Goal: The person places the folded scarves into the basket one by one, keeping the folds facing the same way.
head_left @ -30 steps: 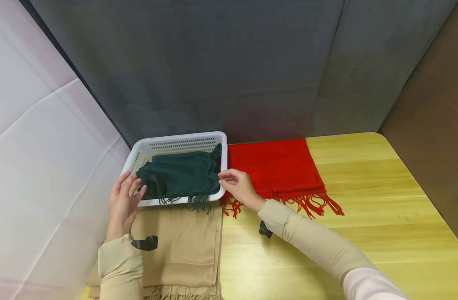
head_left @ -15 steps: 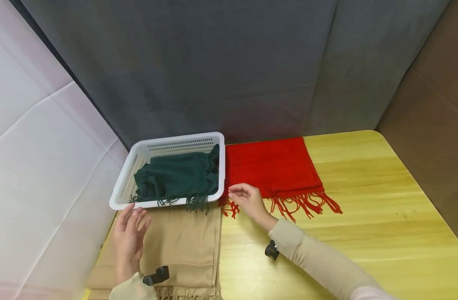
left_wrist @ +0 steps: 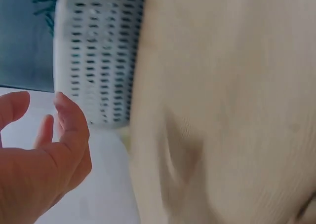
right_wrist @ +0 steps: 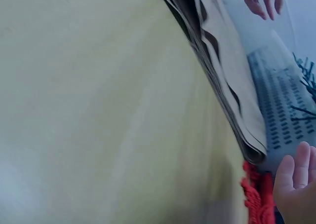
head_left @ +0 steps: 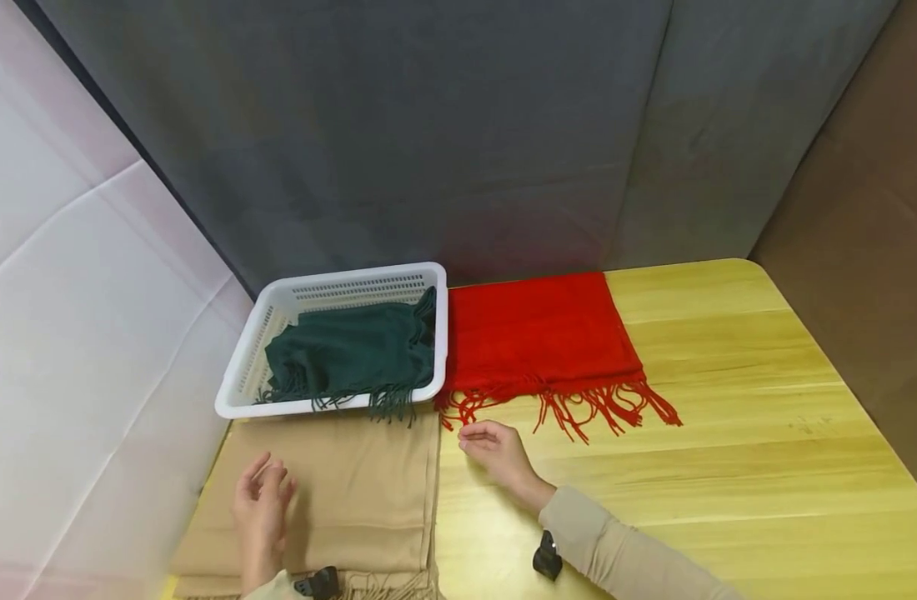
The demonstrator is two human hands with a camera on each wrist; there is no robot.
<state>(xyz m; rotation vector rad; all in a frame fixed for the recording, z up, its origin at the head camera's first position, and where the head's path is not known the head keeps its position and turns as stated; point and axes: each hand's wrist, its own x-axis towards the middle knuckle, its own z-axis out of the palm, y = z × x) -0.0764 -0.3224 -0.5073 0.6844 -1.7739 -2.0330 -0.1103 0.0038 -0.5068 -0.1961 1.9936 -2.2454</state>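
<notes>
While the left hand [head_left: 262,510] hangs over the folded beige cloth [head_left: 361,492], its fingers are loosely bent and spaced apart, and it holds nothing. The right hand [head_left: 503,457] is positioned above the yellow wood-grain table [head_left: 729,367], to the right of the beige cloth and near the red fringe. Its fingers lie close together, slightly bent, with nothing between them and the thumb. The beige cloth lies at the near left, in front of the white perforated basket [head_left: 441,333]. The dark green cloth [head_left: 353,350] is inside the basket; its fringe hangs over the near rim. Just beside the basket, on its right, the folded red cloth [head_left: 537,333] lies flat, fringe toward the person. A dark grey panel [head_left: 428,125] stands behind the table.
</notes>
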